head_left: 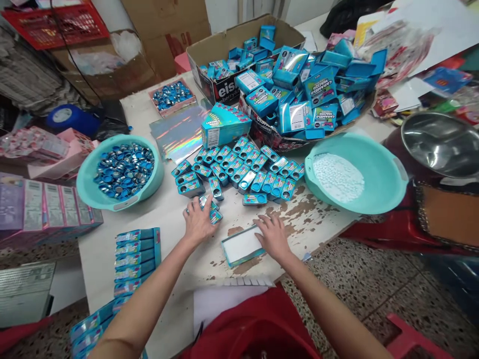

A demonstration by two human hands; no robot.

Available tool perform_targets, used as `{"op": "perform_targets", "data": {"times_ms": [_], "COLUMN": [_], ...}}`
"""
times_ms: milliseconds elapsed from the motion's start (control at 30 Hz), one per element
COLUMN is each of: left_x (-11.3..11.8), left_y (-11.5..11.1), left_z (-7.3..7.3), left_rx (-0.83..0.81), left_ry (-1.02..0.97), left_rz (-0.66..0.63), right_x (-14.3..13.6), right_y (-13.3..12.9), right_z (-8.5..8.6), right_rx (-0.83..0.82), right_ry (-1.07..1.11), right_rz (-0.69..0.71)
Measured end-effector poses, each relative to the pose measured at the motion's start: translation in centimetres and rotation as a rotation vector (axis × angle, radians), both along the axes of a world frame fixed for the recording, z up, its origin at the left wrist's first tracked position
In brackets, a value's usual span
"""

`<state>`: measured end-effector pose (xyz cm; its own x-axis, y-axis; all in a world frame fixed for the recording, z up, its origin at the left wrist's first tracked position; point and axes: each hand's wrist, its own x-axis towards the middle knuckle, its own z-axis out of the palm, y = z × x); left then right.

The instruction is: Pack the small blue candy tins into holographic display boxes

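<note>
My left hand (198, 222) is closed over a couple of small blue candy tins (216, 217) at the near edge of a group, its fingers partly covering them. Several more tins (239, 169) stand close together beyond it, many with a round hole on top, some capped with blue. My right hand (274, 235) has its fingers spread, touching the right end of a shallow open cardboard box (241, 247) with a white inside and blue rim. My right hand hides that end. No contents show in the visible part of the box.
At left, a turquoise basin (84, 172) holds round blue-and-silver caps; another basin (385, 184) at right holds white candies. Cartons (269, 142) heaped with blue tins stand behind. Filled boxes (136, 262) line the left front. A pink tray (172, 112) with caps lies further back.
</note>
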<state>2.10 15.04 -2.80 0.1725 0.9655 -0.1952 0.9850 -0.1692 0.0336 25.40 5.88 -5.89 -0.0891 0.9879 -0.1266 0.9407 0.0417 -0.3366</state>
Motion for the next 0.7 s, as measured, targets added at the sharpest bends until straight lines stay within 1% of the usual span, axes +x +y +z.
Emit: {"op": "perform_targets", "data": {"times_ms": [33,100,167,200,233,300,367,400,467,500,533,633,700], "left_x": [0.0,-0.4,-0.9,-1.1,-1.1,-0.6,0.9,1.8,3.7,4.5,5.3,6.8,7.2], "left_y": [-0.1,-0.5,-1.3,-1.7,-2.2,-3.0,-3.4,-3.4,-3.0,-2.8,-2.5,-2.1,-2.5], "left_z": [0.3,1.4,2.9,3.6,4.3,5.0,4.8,4.4,3.3,2.8,2.4,1.7,1.5], "left_rx": [-0.001,0.003,0.026,0.037,0.038,-0.028,-0.182,-0.267,-0.395,-0.421,-0.413,-0.239,-0.112], "left_ry": [-0.011,-0.053,-0.143,-0.217,-0.311,-0.525,-0.677,-0.698,-0.630,-0.562,-0.481,-0.233,-0.108], "left_rz": [0.016,0.091,0.181,0.203,0.201,0.137,0.046,0.010,-0.030,-0.043,-0.056,-0.115,-0.170], "right_x": [0.4,0.7,0.9,0.9,0.8,0.3,-0.5,-0.9,-1.6,-1.9,-2.1,-2.7,-3.3], "right_y": [0.3,0.8,0.6,0.3,-0.2,-1.1,-1.8,-2.0,-2.2,-2.3,-2.3,-2.5,-2.8], "right_z": [0.0,0.0,-0.1,-0.1,-0.1,-0.2,-0.3,-0.5,-0.8,-0.9,-1.1,-1.5,-1.7], "right_rx": [-0.069,-0.197,-0.278,-0.295,-0.303,-0.304,-0.299,-0.299,-0.300,-0.299,-0.295,-0.272,-0.257], "right_ry": [-0.071,-0.169,-0.207,-0.208,-0.202,-0.181,-0.160,-0.150,-0.130,-0.116,-0.101,-0.059,-0.036], "right_rz": [0.053,0.088,0.041,0.008,-0.020,-0.056,-0.089,-0.111,-0.159,-0.179,-0.198,-0.243,-0.269]}}
